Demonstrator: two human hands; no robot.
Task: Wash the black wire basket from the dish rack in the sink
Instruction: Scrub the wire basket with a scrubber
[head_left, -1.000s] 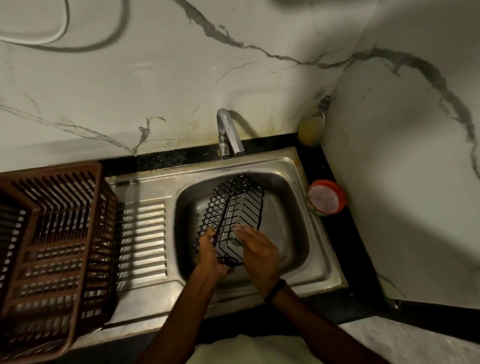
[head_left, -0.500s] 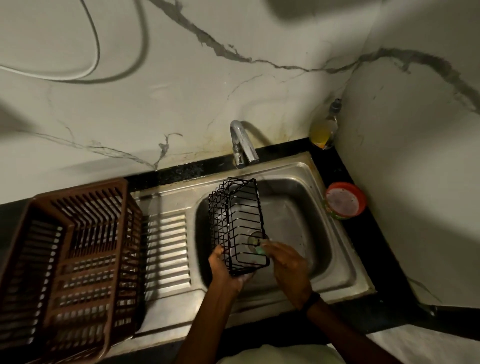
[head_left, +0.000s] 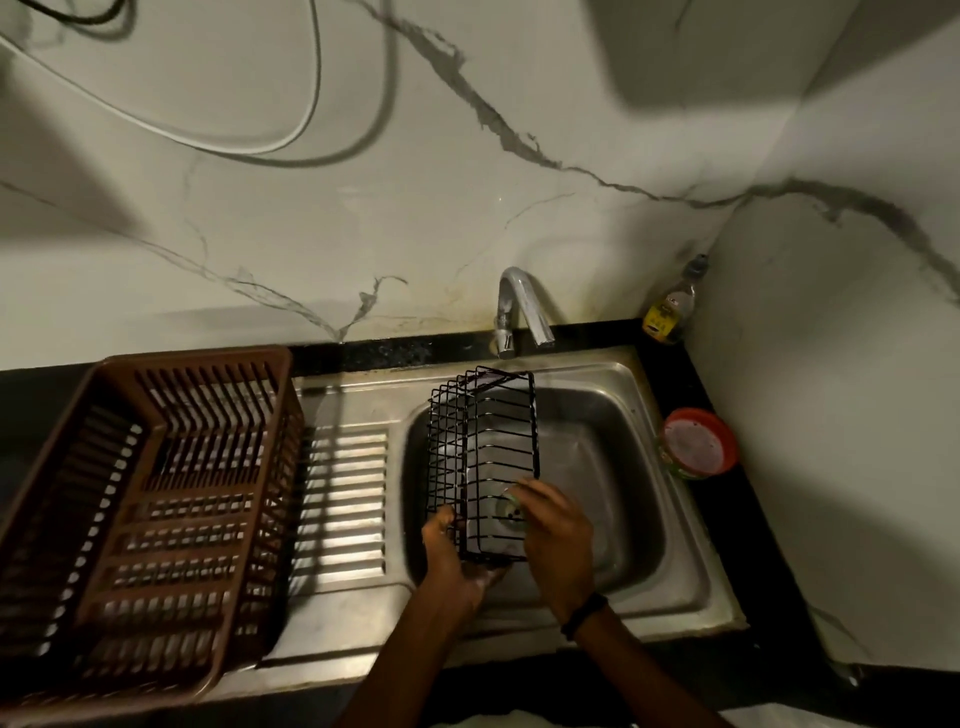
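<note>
Holding black wire basket (head_left: 483, 447) over sink (head_left: 675, 587) with left hand (head_left: 457, 566), grip curled under its 6 o'clock end — pinching greenish pad (head_left: 511, 500) at 4 o'clock with right hand (head_left: 558, 540).

In dim light, a white back wall (head_left: 467, 218) veined with grey meets a like side wall (head_left: 831, 441) above a black countertop (head_left: 774, 582), with a pale cable (head_left: 315, 83) looping high on the back wall.
</note>
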